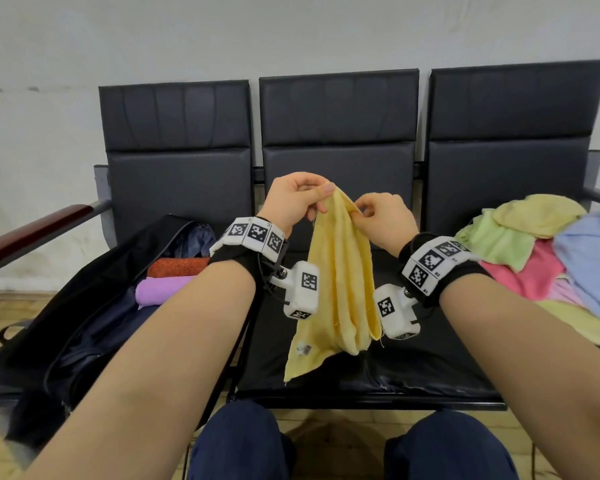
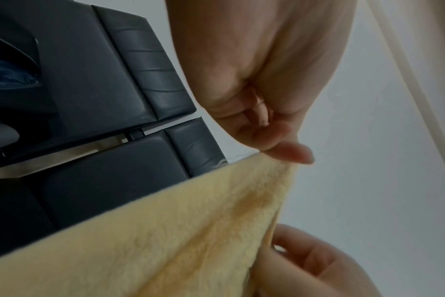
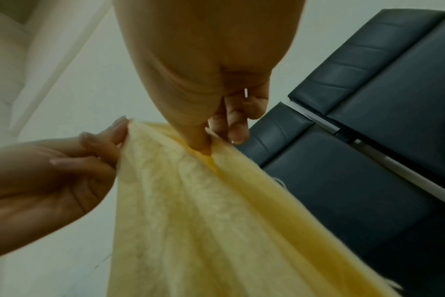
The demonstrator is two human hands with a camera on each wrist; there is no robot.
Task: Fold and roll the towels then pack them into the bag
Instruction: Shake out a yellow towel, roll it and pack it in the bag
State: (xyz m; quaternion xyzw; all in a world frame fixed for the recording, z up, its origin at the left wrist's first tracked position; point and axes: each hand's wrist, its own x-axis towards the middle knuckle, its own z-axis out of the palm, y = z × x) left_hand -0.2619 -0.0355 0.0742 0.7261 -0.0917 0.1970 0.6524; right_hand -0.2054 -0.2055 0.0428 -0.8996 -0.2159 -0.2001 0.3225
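Note:
A yellow towel (image 1: 340,278) hangs in folds above the middle seat, held up by both hands. My left hand (image 1: 298,197) pinches its top corner between thumb and fingers; the left wrist view shows that pinch on the yellow towel (image 2: 181,231). My right hand (image 1: 381,216) pinches the top edge a little to the right, thumb pressed into the yellow towel (image 3: 216,211). A black bag (image 1: 94,306) lies open on the left seat, with a rolled orange towel (image 1: 177,266) and a rolled purple towel (image 1: 160,289) inside.
A loose pile of towels (image 1: 541,258) in yellow, green, pink and blue covers the right seat. The black three-seat bench (image 1: 336,109) stands against a pale wall, with a wooden armrest (image 1: 32,233) at its left end. My knees are below the seat edge.

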